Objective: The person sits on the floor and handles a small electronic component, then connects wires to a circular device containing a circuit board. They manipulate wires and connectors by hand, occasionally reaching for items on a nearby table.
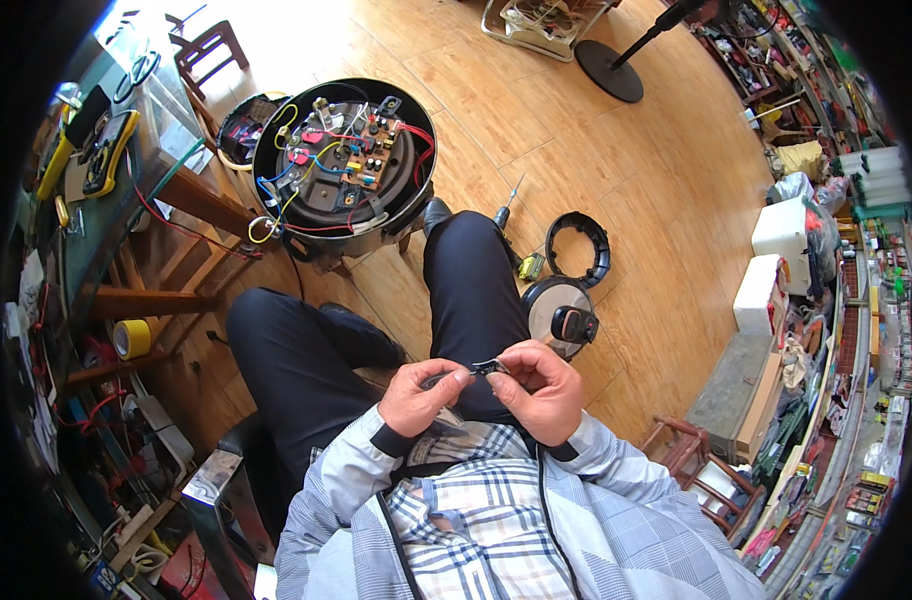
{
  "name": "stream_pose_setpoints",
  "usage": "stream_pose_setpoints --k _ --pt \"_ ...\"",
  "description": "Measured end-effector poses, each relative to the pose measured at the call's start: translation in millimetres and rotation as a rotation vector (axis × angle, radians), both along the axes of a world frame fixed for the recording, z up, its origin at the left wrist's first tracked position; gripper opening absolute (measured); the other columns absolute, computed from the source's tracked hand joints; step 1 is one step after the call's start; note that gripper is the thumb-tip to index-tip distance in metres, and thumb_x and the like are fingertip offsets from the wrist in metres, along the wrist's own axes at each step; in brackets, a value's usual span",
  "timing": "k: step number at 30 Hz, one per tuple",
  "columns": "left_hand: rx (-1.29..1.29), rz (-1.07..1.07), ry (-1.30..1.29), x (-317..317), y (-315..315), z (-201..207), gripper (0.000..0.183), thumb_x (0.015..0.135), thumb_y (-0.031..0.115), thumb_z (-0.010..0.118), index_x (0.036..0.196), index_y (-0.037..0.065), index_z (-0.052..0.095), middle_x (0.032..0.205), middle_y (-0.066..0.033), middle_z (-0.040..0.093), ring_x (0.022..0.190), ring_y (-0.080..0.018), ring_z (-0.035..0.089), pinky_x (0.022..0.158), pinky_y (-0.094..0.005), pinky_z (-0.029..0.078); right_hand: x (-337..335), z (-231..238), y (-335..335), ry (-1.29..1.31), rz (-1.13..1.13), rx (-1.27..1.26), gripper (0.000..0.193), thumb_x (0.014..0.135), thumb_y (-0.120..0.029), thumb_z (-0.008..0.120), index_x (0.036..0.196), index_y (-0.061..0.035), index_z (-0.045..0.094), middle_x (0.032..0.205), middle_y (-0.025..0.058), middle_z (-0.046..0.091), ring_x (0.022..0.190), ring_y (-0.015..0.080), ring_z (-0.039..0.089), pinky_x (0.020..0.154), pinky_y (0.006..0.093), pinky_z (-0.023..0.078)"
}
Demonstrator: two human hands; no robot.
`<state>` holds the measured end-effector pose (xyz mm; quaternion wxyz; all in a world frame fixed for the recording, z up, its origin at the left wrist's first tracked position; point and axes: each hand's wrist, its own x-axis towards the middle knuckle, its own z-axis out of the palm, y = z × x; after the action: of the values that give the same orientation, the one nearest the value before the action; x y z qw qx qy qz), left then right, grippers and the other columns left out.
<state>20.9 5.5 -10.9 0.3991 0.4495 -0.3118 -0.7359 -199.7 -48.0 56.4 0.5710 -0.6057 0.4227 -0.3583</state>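
Note:
Above my lap, my left hand (424, 397) and my right hand (541, 392) are close together, with a small black part (486, 367) between their fingertips. Both hands pinch it, thumb against fingers. Its exact kind is too small to make out, and the fingers partly cover it. Beyond my knees stands an upturned electric cooker body (426, 190), its underside open. A brown circuit board (369, 160) and red, blue and yellow wires show inside. Right of my leg lie a round lid with a black handle (575, 324) and a black plastic ring (578, 275).
A screwdriver with a long thin shaft (503, 215) lies on the wooden floor. On the left, a glass-topped table holds a yellow multimeter (111, 152); a roll of yellow tape (132, 339) sits below. A round black stand base (608, 72) is far off. Crowded shelves (866, 380) line the right.

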Motion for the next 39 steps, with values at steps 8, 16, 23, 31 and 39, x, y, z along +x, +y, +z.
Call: stream_pose_setpoints --k 8,16,23,31,39 --pt "-0.049 -0.025 0.009 -2.7 2.5 -6.9 0.036 0.114 0.034 0.070 0.126 0.000 0.077 0.088 0.0030 0.068 0.081 -0.0063 0.060 0.073 -0.0251 0.051 14.2 17.5 1.0 0.169 0.039 -0.384 0.022 0.091 0.006 0.085 0.110 0.0024 0.075 0.103 0.0126 0.074 0.084 0.0167 0.072 0.072 0.0286 0.059" --pt "-0.087 -0.051 0.066 -1.9 2.8 -11.0 0.038 0.114 0.034 0.069 0.129 0.000 0.076 0.091 0.0026 0.069 0.084 -0.0067 0.061 0.076 -0.0252 0.052 18.9 21.0 1.0 0.194 0.042 -0.418 0.023 0.090 0.005 0.086 0.110 0.0015 0.075 0.103 0.0128 0.074 0.082 0.0173 0.072 0.071 0.0296 0.059" --pt "-0.083 -0.027 0.109 -1.9 3.1 -11.7 0.036 0.115 0.032 0.068 0.130 0.001 0.076 0.095 0.0026 0.070 0.086 -0.0066 0.062 0.078 -0.0248 0.052 25.2 22.5 2.7 0.203 0.036 -0.418 0.023 0.090 0.005 0.086 0.110 0.0012 0.075 0.101 0.0121 0.073 0.080 0.0170 0.071 0.070 0.0293 0.058" --pt "0.025 0.125 0.336 2.3 2.6 -8.9 0.044 0.120 0.035 0.055 0.136 -0.003 0.067 0.094 -0.0055 0.071 0.087 -0.0148 0.065 0.083 -0.0298 0.053 17.0 10.8 -0.2 -0.028 -0.171 0.053 0.019 0.099 0.002 0.080 0.117 0.0007 0.072 0.097 0.0021 0.075 0.077 0.0076 0.069 0.071 0.0235 0.056" --pt "0.137 0.385 0.678 29.5 1.8 -21.2 0.047 0.100 0.004 0.064 0.146 -0.002 0.056 0.114 -0.0144 0.073 0.105 -0.0244 0.071 0.098 -0.0385 0.056 3.4 -12.3 -21.2 -0.290 -0.343 0.340 0.019 0.100 0.004 0.075 0.117 0.0019 0.069 0.093 0.0076 0.073 0.069 0.0145 0.068 0.062 0.0320 0.059"
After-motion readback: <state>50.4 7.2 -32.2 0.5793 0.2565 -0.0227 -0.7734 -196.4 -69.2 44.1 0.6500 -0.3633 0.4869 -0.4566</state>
